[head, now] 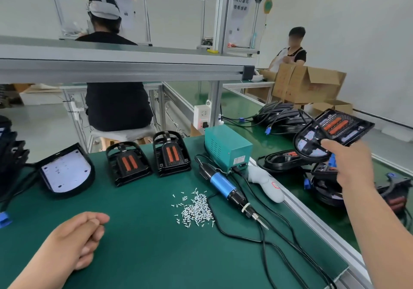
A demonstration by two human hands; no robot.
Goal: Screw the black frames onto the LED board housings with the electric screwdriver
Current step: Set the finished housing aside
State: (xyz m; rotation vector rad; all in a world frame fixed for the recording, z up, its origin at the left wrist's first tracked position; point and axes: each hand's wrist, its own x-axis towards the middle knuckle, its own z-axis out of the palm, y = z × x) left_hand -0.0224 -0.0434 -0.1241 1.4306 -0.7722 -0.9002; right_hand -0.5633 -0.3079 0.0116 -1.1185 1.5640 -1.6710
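Note:
My right hand (348,161) grips a black assembly (335,130) with orange strips, held in the air over the conveyor at the right. My left hand (80,237) rests on the green mat at the lower left, fingers loosely curled, holding nothing. The blue electric screwdriver (225,187) lies on the mat beside a loose pile of small silver screws (196,208). Two stacks of black frames with orange strips (128,163) (171,153) stand at the mat's back edge. An LED board housing (66,171) with its white board facing up lies at the left.
A teal power box (228,147) sits behind the screwdriver, its black cables trailing toward the front edge. A grey controller (266,182) lies by the mat's right rim. More assemblies with blue connectors (288,161) crowd the conveyor. Black parts (11,150) are stacked far left. Two people work beyond.

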